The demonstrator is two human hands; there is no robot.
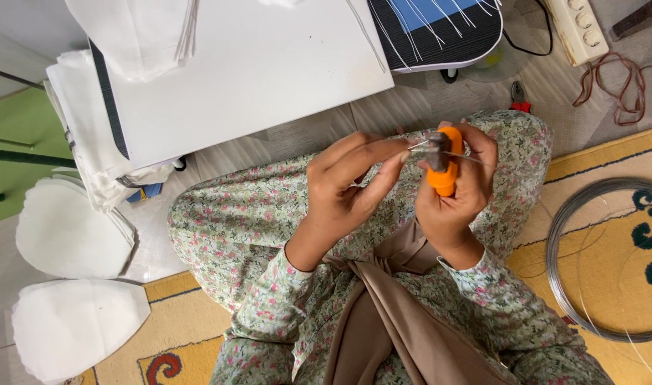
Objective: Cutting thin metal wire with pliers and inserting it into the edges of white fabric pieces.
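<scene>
Carpet [611, 285] spreads under me, with a white surface [255, 64] at eleven o'clock and white fabric stacks [69, 228] at nine. A wire coil [554, 249] lies at three o'clock. Over my lap, my right hand [454, 192] grips orange pliers [446, 167], and my left hand [347, 185] pinches a thin wire [420, 145] at their tip. I judge a firm pinch close to the pliers' tip best.

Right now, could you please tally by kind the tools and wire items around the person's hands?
Orange-handled pliers, in the right hand: 1
Red-handled pliers on the floor: 1
Coil of grey wire: 1
Short wire piece, pinched by the left hand: 1
Total: 4
</scene>
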